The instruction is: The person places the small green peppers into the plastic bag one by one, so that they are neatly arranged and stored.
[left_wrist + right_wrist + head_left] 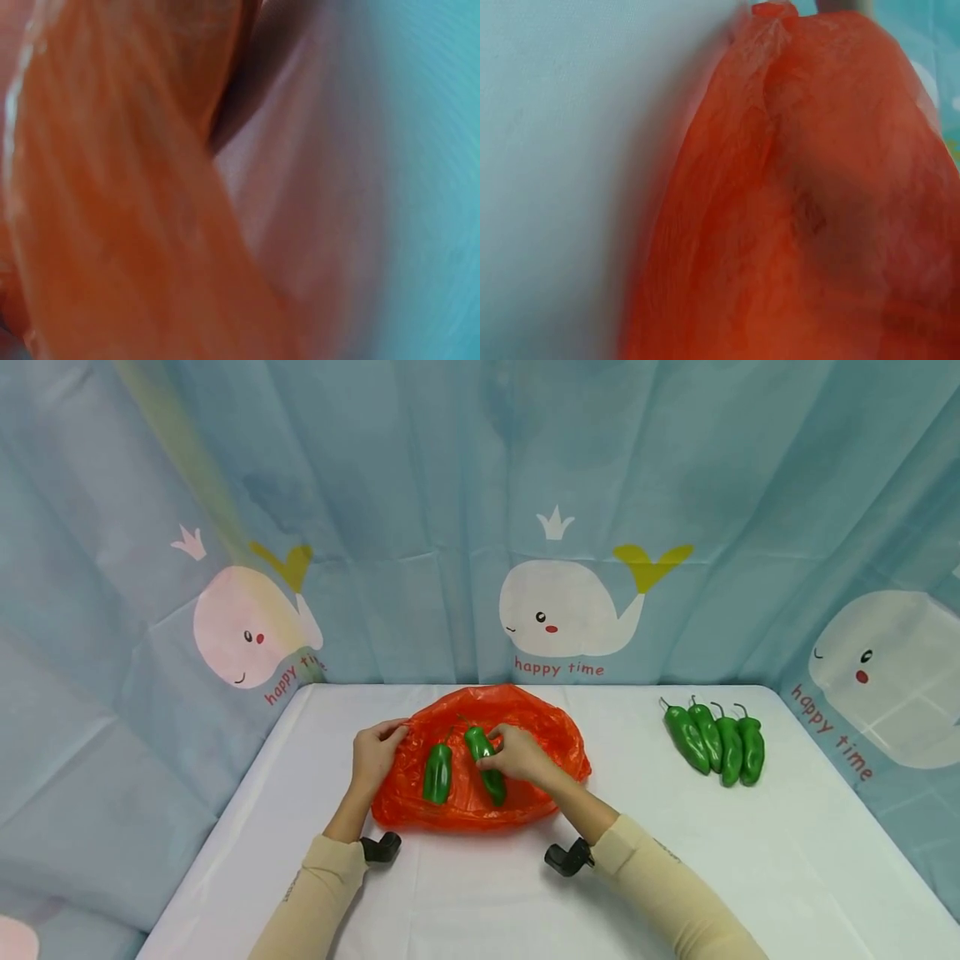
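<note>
A thin red plastic bag (540, 727) lies spread wide on the white table, its mouth facing up. My left hand (372, 758) pinches the bag's left rim between thumb and fingers. Inside, one green pepper (437, 774) rests toward the left with its stem pointing away. Just right of it, my right hand (519, 754) grips a second green pepper (492, 787) by its side, over the bag. Crumpled plastic bag (127, 195) fills much of the left wrist view. The bag's side (780, 225) blocks the right wrist view, hiding the right hand's fingers.
Several green peppers (729, 748) lie side by side at the back right of the white table (480, 893). Behind the table hangs a blue curtain (420, 527) printed with whales. Black wrist cameras (568, 857) sit under both wrists.
</note>
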`<state>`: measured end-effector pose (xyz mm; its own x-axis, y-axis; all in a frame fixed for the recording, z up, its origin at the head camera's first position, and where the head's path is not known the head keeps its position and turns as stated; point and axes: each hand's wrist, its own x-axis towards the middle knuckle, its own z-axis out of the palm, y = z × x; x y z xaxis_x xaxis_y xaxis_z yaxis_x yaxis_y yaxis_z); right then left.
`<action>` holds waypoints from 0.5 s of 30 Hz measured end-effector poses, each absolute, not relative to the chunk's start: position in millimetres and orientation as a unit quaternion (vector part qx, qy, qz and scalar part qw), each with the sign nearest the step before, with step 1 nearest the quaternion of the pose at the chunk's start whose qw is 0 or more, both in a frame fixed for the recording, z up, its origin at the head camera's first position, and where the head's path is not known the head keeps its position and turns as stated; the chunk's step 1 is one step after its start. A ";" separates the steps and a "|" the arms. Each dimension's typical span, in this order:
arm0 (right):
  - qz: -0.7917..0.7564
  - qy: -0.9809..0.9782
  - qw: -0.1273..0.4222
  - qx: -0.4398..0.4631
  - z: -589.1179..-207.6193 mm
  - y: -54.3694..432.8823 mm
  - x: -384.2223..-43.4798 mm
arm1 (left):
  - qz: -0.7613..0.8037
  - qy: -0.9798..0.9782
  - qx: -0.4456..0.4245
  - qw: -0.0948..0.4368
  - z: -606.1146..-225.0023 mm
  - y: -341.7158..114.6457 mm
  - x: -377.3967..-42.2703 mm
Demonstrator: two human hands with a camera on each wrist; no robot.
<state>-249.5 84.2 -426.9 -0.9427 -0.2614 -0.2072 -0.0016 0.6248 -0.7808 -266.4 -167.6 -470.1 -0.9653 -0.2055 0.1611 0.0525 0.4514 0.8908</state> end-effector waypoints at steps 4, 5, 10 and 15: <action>-0.419 0.893 0.152 -0.071 -427.1 74.8 -249.4 | -0.522 -0.842 0.046 0.127 -468.5 -168.6 -266.8; -0.418 0.893 0.153 -0.069 -427.2 72.9 -248.8 | -0.522 -0.842 0.045 0.128 -468.6 -168.8 -266.7; -0.419 0.892 0.158 -0.065 -432.8 65.3 -248.0 | -0.521 -0.843 0.046 0.127 -468.6 -168.3 -265.1; -0.406 0.898 0.155 -0.065 -435.9 57.1 -247.3 | -0.526 -0.841 0.038 0.124 -466.4 -167.1 -266.1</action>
